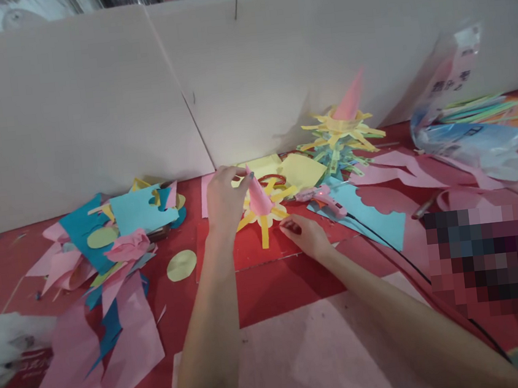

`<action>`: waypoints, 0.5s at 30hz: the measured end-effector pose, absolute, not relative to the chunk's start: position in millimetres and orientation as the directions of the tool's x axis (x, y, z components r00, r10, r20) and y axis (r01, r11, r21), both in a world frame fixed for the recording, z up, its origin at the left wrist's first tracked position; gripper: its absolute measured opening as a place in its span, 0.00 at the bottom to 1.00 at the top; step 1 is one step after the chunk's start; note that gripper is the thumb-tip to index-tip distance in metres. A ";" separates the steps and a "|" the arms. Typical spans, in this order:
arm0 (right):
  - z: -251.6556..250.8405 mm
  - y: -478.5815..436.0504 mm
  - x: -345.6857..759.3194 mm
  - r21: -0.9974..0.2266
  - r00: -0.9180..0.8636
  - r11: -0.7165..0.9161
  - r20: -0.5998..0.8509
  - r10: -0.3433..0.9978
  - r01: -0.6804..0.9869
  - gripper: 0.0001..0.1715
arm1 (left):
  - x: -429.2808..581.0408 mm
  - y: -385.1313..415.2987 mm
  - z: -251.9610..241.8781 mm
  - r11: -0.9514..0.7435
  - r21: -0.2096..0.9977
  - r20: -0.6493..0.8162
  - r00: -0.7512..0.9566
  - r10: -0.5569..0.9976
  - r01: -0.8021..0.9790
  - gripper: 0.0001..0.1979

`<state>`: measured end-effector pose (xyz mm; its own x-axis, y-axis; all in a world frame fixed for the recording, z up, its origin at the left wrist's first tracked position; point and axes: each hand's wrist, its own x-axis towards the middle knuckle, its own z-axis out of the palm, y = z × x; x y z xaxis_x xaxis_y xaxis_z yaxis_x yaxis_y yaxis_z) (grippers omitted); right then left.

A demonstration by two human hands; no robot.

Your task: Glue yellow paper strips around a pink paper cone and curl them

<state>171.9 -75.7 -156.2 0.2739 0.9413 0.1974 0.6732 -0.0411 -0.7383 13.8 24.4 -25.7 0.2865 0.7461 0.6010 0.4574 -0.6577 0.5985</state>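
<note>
A small pink paper cone [258, 198] stands upright on a yellow paper star with strip rays [264, 219], on a red sheet [255, 247]. My left hand [224, 199] curls over the cone, its fingertips pinching the tip. My right hand [304, 232] rests on the red sheet just right of the star, fingers bent together near one of the rays; whether it holds anything I cannot make out. A pink glue gun [322, 197] with a black cord lies right behind my right hand.
A finished paper tree with a pink cone top [342, 126] stands against the beige board wall [92, 106]. Cut paper scraps [107, 247] pile up at left. A plastic bag with coloured sheets [470, 135] lies at right. Orange scissors [272, 180] lie behind the cone.
</note>
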 end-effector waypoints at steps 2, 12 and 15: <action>-155.9 -75.9 172.0 -0.751 0.279 -0.034 0.203 0.939 0.660 0.08 | 12.5 24.9 -23.9 -0.661 0.591 0.609 0.282 0.741 0.461 0.04; -154.5 -75.4 174.7 -0.787 0.310 0.034 0.281 0.908 0.616 0.17 | 7.4 27.4 -22.0 -0.635 0.614 0.596 0.252 0.763 0.469 0.06; -151.4 -76.8 173.4 -0.783 0.310 0.005 0.252 0.917 0.623 0.22 | 6.9 27.6 -21.6 -0.629 0.635 0.574 0.271 0.772 0.448 0.06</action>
